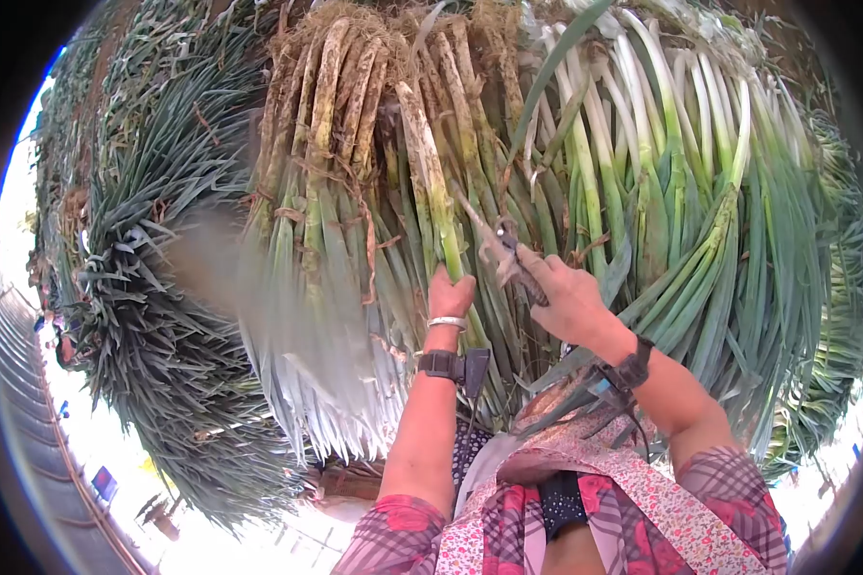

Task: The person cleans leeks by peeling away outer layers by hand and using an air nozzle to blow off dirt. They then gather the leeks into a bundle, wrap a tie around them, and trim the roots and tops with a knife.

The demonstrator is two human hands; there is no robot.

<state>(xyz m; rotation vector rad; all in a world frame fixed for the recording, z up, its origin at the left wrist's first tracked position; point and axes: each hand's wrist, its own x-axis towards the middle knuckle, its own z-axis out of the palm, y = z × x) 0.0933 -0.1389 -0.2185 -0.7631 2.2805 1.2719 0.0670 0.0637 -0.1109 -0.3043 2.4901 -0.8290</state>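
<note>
My left hand (451, 295) is closed round the green part of a large green onion (428, 163), whose soil-stained white stalk points up and away from me. In my right hand (573, 302) is a small knife (529, 285) with a dark handle. Its blade slants up and to the left, close beside the held onion. Behind and to the left lie unpeeled green onions (326, 105) with brown, dirty stalks and matted roots. On the right is a heap of onions with clean white stalks (662, 96), their green leaves hanging towards me.
Large piles of onion leaves (177, 374) rise at the left, and more leaves (839, 287) stand at the far right. A long leaf (551, 67) arches over the roots at the top. A pale blur covers part of the left side.
</note>
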